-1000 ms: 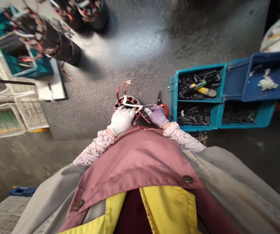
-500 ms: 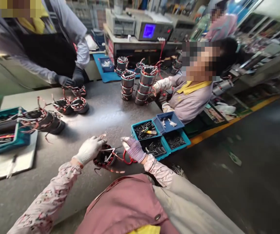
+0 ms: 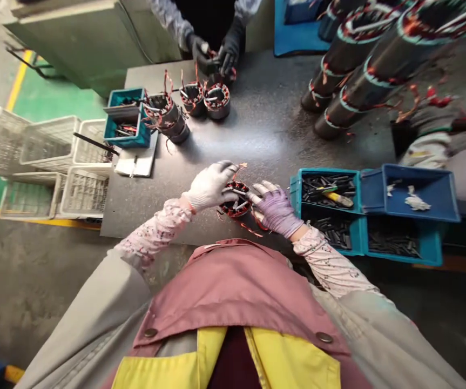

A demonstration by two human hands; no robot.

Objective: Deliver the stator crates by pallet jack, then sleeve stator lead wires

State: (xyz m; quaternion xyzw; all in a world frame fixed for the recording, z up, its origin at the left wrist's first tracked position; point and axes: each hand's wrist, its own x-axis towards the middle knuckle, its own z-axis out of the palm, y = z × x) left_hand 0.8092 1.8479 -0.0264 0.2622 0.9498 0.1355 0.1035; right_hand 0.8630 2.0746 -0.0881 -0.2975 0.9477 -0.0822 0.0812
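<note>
A motor stator (image 3: pixel 238 208) with a dark ring, red-and-copper windings and pale tubes across its opening stands on the table before me. My left hand (image 3: pixel 210 186), in a white glove, grips its left side, thumb by the rim and fingers near an upright wire end. On the other side is my right hand (image 3: pixel 276 209), in a purple glove with pale fingertips. Its fingers are stretched apart and a fingertip touches the stator's right edge. Something red, seemingly a scissor handle (image 3: pixel 260 220), shows partly beneath that hand.
Blue bins (image 3: pixel 362 210) of black tubes stand right of my hands. More stators (image 3: pixel 216 102) sit farther back, with tall stacks (image 3: pixel 354 81) at right. A co-worker's dark-gloved hands (image 3: pixel 218 56) handle a part opposite. White baskets (image 3: pixel 87 189) stand left of the table.
My view has swung down and left. My right hand has come closer to the stator, and the red-handled scissors that showed beside it are now mostly covered. My left hand stays at the stator.
</note>
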